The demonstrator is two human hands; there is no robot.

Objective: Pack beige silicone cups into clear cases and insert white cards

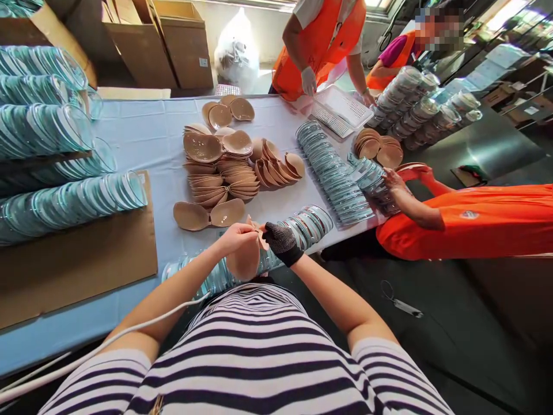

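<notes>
Close to my body, a tan adhesive bra [244, 260] hangs with its cups folded downward. My left hand [239, 236], bare, pinches its upper edge. Covered by a black dotted glove, my right hand [283, 241] is closed on the bra's other side, near the centre. Below and behind it runs a row of clear round plastic cases [309, 226] along the table edge. Just beyond my hands lies a spread pair of glossy tan bra cups [209, 215]. Behind that pair rise stacked tan bras [222, 173], some nested on their sides.
A long row of clear cases [332, 173] crosses the table [142, 132]. More cases [73, 202] stand at left, some on cardboard [86, 271]. A co-worker in orange [466, 225] handles cases at right. Another person holds a white basket [341, 109]. A white cable [142, 325] crosses my left arm.
</notes>
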